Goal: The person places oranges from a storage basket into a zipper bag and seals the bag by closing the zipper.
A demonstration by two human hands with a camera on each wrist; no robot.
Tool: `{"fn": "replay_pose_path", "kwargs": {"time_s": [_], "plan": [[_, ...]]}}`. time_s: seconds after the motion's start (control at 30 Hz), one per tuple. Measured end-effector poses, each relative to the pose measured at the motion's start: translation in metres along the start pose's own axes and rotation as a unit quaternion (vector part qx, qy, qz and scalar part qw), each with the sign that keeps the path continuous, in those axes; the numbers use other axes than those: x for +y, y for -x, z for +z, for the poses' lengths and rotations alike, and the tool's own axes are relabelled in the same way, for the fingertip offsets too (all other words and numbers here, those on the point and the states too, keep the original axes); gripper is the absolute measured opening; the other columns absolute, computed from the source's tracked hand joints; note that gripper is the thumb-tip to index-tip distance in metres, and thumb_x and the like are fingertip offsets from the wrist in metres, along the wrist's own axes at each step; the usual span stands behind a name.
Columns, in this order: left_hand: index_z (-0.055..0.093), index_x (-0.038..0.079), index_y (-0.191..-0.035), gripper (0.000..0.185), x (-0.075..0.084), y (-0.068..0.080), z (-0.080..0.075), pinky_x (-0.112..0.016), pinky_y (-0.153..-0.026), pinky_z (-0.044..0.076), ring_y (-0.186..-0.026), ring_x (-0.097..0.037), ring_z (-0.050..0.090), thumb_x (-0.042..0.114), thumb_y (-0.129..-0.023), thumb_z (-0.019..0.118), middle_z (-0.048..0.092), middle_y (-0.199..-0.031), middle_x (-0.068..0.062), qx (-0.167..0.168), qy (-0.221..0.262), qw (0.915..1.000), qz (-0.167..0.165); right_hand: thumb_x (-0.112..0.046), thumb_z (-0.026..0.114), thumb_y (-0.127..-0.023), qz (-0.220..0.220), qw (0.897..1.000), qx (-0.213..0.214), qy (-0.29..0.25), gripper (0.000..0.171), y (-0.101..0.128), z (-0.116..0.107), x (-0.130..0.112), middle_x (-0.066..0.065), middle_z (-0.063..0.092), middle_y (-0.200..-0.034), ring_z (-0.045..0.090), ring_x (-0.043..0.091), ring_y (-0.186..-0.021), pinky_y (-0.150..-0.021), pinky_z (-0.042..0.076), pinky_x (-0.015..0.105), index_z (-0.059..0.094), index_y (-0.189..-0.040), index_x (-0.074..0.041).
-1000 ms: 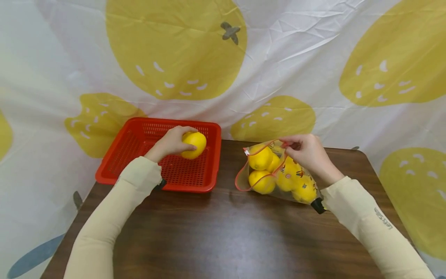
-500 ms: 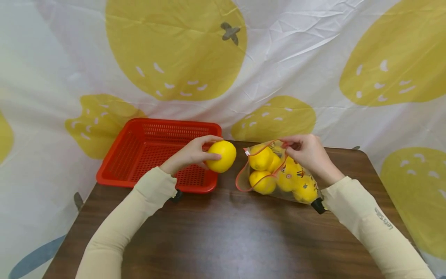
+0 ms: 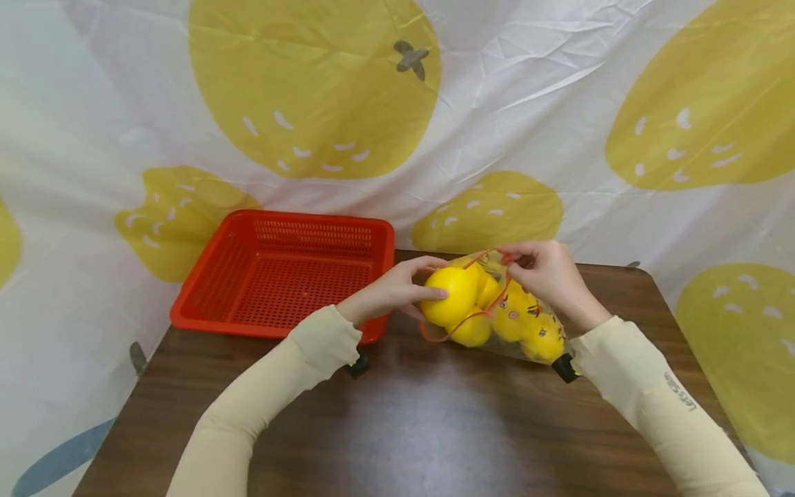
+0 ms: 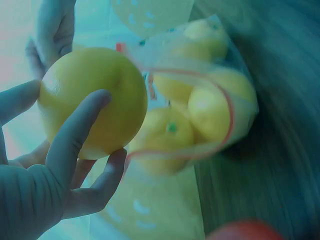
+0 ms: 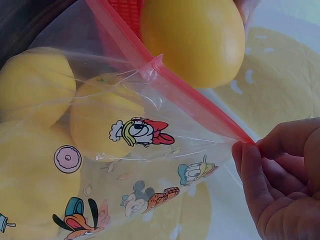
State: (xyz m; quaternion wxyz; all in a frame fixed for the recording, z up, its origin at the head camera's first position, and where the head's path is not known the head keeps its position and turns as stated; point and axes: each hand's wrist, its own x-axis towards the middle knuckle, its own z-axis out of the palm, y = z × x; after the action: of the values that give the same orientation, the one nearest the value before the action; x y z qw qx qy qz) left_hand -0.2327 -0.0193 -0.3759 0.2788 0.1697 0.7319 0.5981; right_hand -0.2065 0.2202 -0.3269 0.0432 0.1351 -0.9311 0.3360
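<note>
My left hand [image 3: 397, 290] [image 4: 60, 165] grips a yellow lemon [image 3: 448, 297] [image 4: 92, 100] [image 5: 192, 37] right at the mouth of a clear zip bag [image 3: 528, 321] [image 4: 220, 75] [image 5: 145, 165] with a red rim and cartoon prints. Several more yellow lemons [image 3: 540, 338] [image 4: 212, 105] [image 5: 32, 85] lie inside the bag. My right hand [image 3: 546, 273] [image 5: 280, 185] pinches the bag's upper red rim and holds the mouth open. The bag lies on the dark wooden table [image 3: 404, 428].
A red perforated plastic basket [image 3: 286, 276] sits at the table's back left with nothing in it. A white cloth with yellow fruit shapes [image 3: 310, 83] hangs behind and around the table. The table's right edge [image 3: 683, 324] runs close to my right forearm.
My left hand has carried the lemon from over the red basket rightward to the bag's mouth. The right hand has kept its pinch on the bag's rim in the same spot.
</note>
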Motion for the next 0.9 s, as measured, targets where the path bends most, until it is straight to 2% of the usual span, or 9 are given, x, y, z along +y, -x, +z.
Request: {"fn": "replay_pose_path", "kwargs": {"time_s": [0.2, 0.33, 0.43, 0.53, 0.63, 0.73, 0.8, 0.9], "plan": [[0.044, 0.017, -0.133, 0.055, 0.002, -0.012, 0.022, -0.045, -0.063, 0.053, -0.088, -0.027, 0.06, 0.015, -0.083, 0.066, 0.041, -0.131, -0.013, 0.01, 0.005, 0.9999, 0.004, 0.001, 0.058, -0.081, -0.008, 1.0, 0.006, 0.003, 0.026, 0.0, 0.004, -0.003, 0.017, 0.067, -0.09, 0.062, 0.022, -0.073, -0.056, 0.049, 0.023, 0.066, -0.106, 0.002], [0.044, 0.017, -0.133, 0.056, 0.004, -0.02, 0.033, -0.041, -0.061, 0.054, -0.085, -0.025, 0.06, 0.02, -0.082, 0.067, 0.043, -0.129, -0.015, 0.039, -0.013, 0.9991, 0.009, -0.001, 0.059, -0.081, -0.011, 1.0, 0.005, 0.006, 0.025, -0.001, 0.007, -0.004, 0.016, 0.068, -0.09, 0.063, 0.023, -0.075, -0.064, 0.052, 0.029, 0.066, -0.105, 0.003], [0.043, 0.016, -0.134, 0.058, 0.005, -0.024, 0.04, -0.039, -0.057, 0.054, -0.083, -0.025, 0.061, 0.021, -0.081, 0.068, 0.044, -0.128, -0.016, 0.065, -0.033, 0.9969, 0.03, -0.001, 0.058, -0.081, -0.004, 1.0, 0.009, 0.004, 0.026, -0.002, 0.007, -0.005, 0.016, 0.068, -0.09, 0.063, 0.023, -0.075, -0.065, 0.053, 0.032, 0.066, -0.105, 0.003], [0.042, 0.011, -0.135, 0.06, 0.003, -0.028, 0.045, -0.036, -0.056, 0.054, -0.08, -0.029, 0.063, 0.017, -0.081, 0.068, 0.045, -0.127, -0.019, 0.091, -0.043, 0.9924, 0.07, -0.001, 0.058, -0.081, 0.001, 1.0, 0.012, 0.005, 0.027, -0.002, 0.007, -0.006, 0.016, 0.068, -0.09, 0.063, 0.023, -0.075, -0.065, 0.053, 0.032, 0.066, -0.106, 0.002], [0.044, 0.003, -0.131, 0.056, -0.001, -0.032, 0.046, -0.033, -0.071, 0.053, -0.093, -0.031, 0.061, 0.006, -0.08, 0.067, 0.046, -0.125, -0.021, 0.118, -0.049, 0.9848, 0.118, -0.001, 0.059, -0.08, 0.005, 1.0, 0.015, 0.008, 0.027, -0.003, 0.007, -0.007, 0.015, 0.068, -0.089, 0.063, 0.022, -0.075, -0.065, 0.053, 0.032, 0.067, -0.106, 0.001], [0.046, -0.006, -0.124, 0.05, -0.002, -0.035, 0.047, -0.034, -0.089, 0.046, -0.108, -0.033, 0.053, -0.007, -0.077, 0.062, 0.047, -0.123, -0.023, 0.13, -0.026, 0.9768, 0.168, -0.002, 0.059, -0.08, 0.007, 1.0, 0.014, 0.01, 0.027, -0.003, 0.008, -0.008, 0.015, 0.068, -0.089, 0.064, 0.022, -0.075, -0.064, 0.053, 0.032, 0.067, -0.106, 0.001], [0.045, -0.009, -0.121, 0.047, -0.002, -0.037, 0.047, -0.034, -0.096, 0.041, -0.115, -0.033, 0.047, -0.012, -0.077, 0.059, 0.044, -0.122, -0.024, 0.119, -0.007, 0.9725, 0.2, -0.002, 0.059, -0.08, 0.01, 1.0, 0.014, 0.01, 0.026, -0.004, 0.008, -0.009, 0.015, 0.068, -0.09, 0.063, 0.022, -0.075, -0.064, 0.053, 0.032, 0.067, -0.105, 0.001], [0.043, -0.012, -0.121, 0.046, 0.0, -0.038, 0.048, -0.035, -0.098, 0.038, -0.12, -0.035, 0.042, -0.017, -0.077, 0.055, 0.039, -0.124, -0.026, 0.085, 0.008, 0.9652, 0.247, -0.002, 0.058, -0.081, 0.017, 1.0, 0.018, 0.008, 0.025, -0.004, 0.006, -0.009, 0.015, 0.068, -0.089, 0.063, 0.022, -0.075, -0.063, 0.052, 0.029, 0.068, -0.104, 0.001]]}}
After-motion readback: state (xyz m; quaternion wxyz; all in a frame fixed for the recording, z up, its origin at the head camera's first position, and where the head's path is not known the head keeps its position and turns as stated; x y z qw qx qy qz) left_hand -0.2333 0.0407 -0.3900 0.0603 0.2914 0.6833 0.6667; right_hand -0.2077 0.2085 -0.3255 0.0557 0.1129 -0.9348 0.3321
